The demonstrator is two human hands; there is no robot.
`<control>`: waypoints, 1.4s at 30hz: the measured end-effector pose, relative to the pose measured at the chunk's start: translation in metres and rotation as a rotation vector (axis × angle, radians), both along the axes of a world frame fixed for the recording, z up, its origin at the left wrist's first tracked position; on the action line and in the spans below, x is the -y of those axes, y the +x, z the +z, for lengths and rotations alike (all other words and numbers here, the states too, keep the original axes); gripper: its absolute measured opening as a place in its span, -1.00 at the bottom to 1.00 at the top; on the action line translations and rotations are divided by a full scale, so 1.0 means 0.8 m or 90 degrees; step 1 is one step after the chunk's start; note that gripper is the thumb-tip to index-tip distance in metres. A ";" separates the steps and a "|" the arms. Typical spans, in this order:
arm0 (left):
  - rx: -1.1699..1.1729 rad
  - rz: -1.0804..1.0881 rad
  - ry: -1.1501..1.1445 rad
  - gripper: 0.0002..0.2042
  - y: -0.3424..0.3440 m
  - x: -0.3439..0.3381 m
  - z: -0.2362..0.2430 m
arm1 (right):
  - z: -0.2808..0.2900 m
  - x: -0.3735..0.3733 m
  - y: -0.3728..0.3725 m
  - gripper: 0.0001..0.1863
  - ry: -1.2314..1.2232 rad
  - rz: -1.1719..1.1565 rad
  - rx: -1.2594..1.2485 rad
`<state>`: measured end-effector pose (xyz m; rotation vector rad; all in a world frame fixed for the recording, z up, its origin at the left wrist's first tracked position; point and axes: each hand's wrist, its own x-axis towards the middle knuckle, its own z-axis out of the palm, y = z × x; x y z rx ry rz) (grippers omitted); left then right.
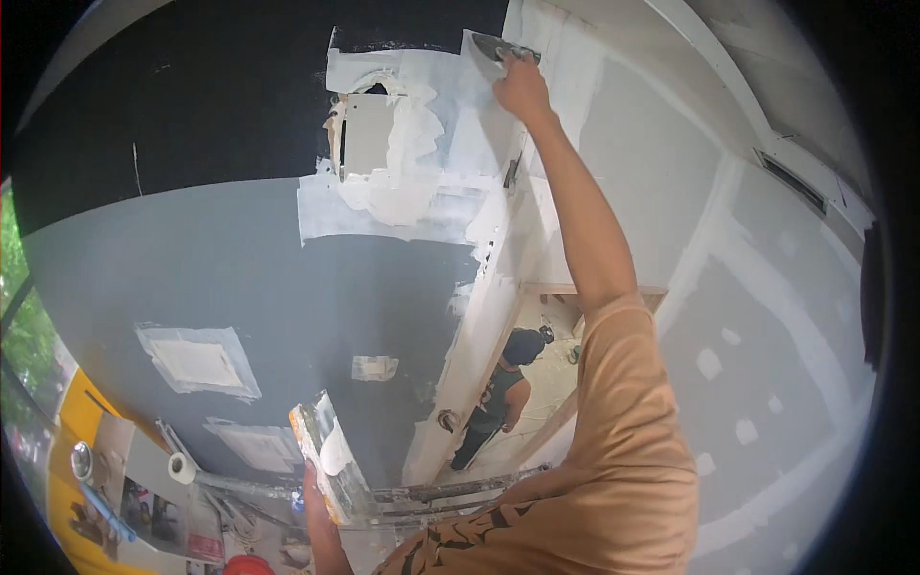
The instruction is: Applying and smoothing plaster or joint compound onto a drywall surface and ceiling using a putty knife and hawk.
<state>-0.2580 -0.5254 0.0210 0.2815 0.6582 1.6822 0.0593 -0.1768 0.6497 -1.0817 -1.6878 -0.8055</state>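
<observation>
My right hand (523,88) is raised high and closed on a drywall knife (494,45), whose blade lies against the wall near the corner by the white frame. Smeared white joint compound (412,206) surrounds a bare patch (369,134) on the wall, with a dark hole at its top. Low on the left, my left hand (313,494) grips a long mud pan (321,450) from beneath, most of its fingers hidden. A white lump of compound (335,452) sits on the pan.
Smaller white patches (199,361) mark the grey wall. Through a framed opening at lower right stands another person (498,398) in dark clothes. A scaffold bar (450,489) crosses below me. A red bucket (249,565) and a yellow panel (81,412) are at lower left.
</observation>
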 end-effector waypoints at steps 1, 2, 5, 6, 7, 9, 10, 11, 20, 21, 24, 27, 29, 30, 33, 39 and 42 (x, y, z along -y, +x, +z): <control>-0.003 0.000 0.005 -0.42 0.003 -0.002 -0.002 | 0.022 -0.024 0.016 -0.32 0.024 -0.006 0.007; 0.000 0.007 -0.009 -0.42 0.001 0.000 -0.005 | 0.029 -0.037 0.018 -0.32 0.044 -0.008 0.011; 0.002 0.027 -0.027 -0.42 -0.008 0.006 -0.024 | 0.000 -0.062 0.021 -0.30 0.016 0.021 -0.023; 0.005 0.032 -0.029 -0.42 -0.012 0.009 -0.029 | -0.023 -0.066 0.021 -0.27 0.021 0.023 -0.009; -0.003 0.030 -0.022 -0.42 -0.015 0.008 -0.034 | -0.054 -0.071 0.032 -0.24 0.031 0.016 0.003; 0.004 0.000 0.013 -0.40 -0.009 0.001 -0.038 | -0.142 -0.084 0.040 -0.16 -0.028 0.068 -0.045; -0.042 0.036 0.026 -0.39 -0.006 0.005 -0.030 | -0.190 -0.051 0.017 -0.16 -0.128 0.077 -0.066; -0.050 0.023 0.041 -0.39 0.000 -0.002 -0.022 | -0.234 -0.051 0.036 -0.19 0.003 0.007 0.003; -0.064 -0.132 0.057 -0.39 -0.004 -0.016 0.007 | -0.427 0.378 -0.027 -0.50 -0.416 0.636 -0.046; -0.055 -0.170 0.061 -0.41 -0.008 -0.017 0.011 | -0.503 0.399 -0.045 -0.46 -0.334 0.487 0.135; 0.055 -0.269 0.105 -0.44 -0.001 -0.028 -0.016 | -0.601 0.482 -0.073 -0.30 -0.613 0.609 0.096; -0.050 -0.246 0.013 -0.44 0.056 -0.030 0.035 | -0.627 0.476 -0.015 -0.29 -0.755 0.561 0.088; -0.070 -0.251 -0.022 -0.45 0.063 -0.016 0.048 | -0.674 0.451 0.019 -0.29 -0.719 0.550 0.092; -0.086 -0.254 -0.041 -0.46 0.059 -0.011 0.051 | -0.706 0.430 0.034 -0.27 -0.596 0.481 0.125; -0.132 -0.147 -0.072 -0.53 0.048 -0.008 0.061 | -0.706 0.422 0.084 -0.26 -0.479 0.347 0.084; -0.315 -0.060 0.051 -0.42 0.075 -0.050 0.160 | -0.662 0.430 0.143 -0.35 -0.850 0.437 -0.671; -0.420 0.037 0.095 -0.41 0.094 -0.110 0.154 | -0.664 0.439 0.132 -0.32 -0.652 0.769 -1.218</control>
